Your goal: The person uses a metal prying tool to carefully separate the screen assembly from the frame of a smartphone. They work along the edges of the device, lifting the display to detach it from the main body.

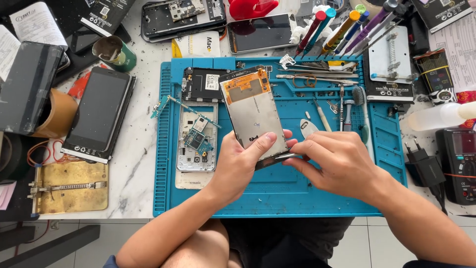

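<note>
The phone screen assembly (254, 111) is held tilted above the middle of the blue work mat (297, 193), its back side up with an orange flex patch at the top end. The left hand (240, 164) has its grip clamped on the lower left edge, thumb laid across the back. The right hand (337, 161) pinches together on a thin metal tool (287, 156) whose tip meets the assembly's bottom edge; how far the tip goes in is hidden by the fingers. At 9 o'clock from the assembly, on the mat, lies an opened phone frame (197, 144) with a small blue circuit board inside, and at 11 o'clock a dark back part (202, 84). At 1 o'clock, the mat's top compartments hold tweezers (317, 78) and small bits too tiny to make out; beyond them screwdrivers (342, 27) stand bunched in a holder cut off by the top edge. At 10 o'clock a green cup (116, 52) holds something grey and unclear. At 9 o'clock on the white bench (134, 168) rests a black phone (99, 114), then a brown tape roll (57, 116) under a dark slab. At 3 o'clock sit a black plug adapter (424, 166) and a meter (458, 164), cut off at the right edge. Bare mat lies at 6 o'clock, between the hands and the near bench edge.
</note>
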